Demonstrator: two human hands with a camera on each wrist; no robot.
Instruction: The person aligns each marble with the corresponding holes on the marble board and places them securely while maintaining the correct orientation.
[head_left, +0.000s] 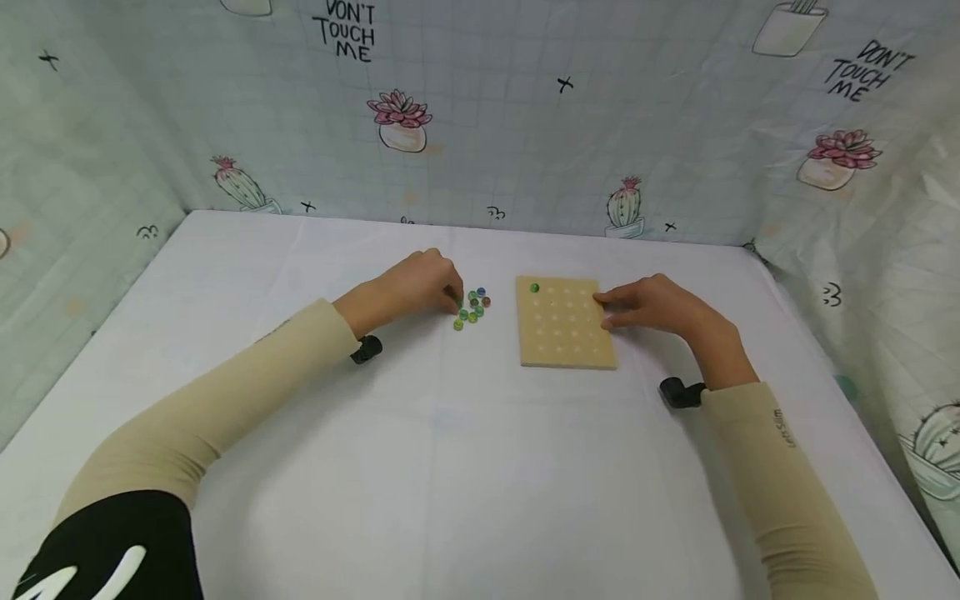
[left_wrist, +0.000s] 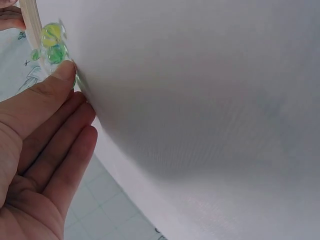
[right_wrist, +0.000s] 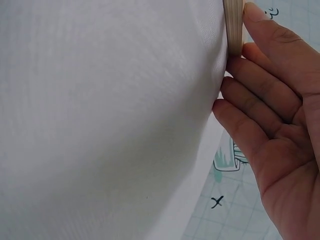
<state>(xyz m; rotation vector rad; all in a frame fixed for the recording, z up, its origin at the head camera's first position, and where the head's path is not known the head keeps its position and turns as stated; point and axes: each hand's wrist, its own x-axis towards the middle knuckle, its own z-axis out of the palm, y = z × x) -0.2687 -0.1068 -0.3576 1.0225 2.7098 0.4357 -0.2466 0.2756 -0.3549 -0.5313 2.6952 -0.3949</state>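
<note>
1. On the table (head_left: 420,467), our left hand (head_left: 422,283) is touching marbles (head_left: 479,312) beside the board (head_left: 566,327); whether it's pinching one, we cannot tell.
2. Our right hand (head_left: 654,307), loosely spread, is resting against the board's edge.

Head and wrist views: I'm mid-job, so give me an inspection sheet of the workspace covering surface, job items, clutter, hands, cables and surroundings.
Surface: white tabletop with faint creases.
Board: dimpled tan board lies flat; one green marble sits near its far left corner.
Marbles: loose cluster left of the board; greens, yellow-greens, a blue and a brown.
Clutter: nothing seen.
Left hand: left hand is at the cluster's left edge; whether it pinches a marble cannot be told.
Right hand: right hand touches the board's right edge with thumb and fingers.
Cables: nothing seen.
Surroundings: curtain printed with cacti and potted plants, behind and at both sides.
</note>
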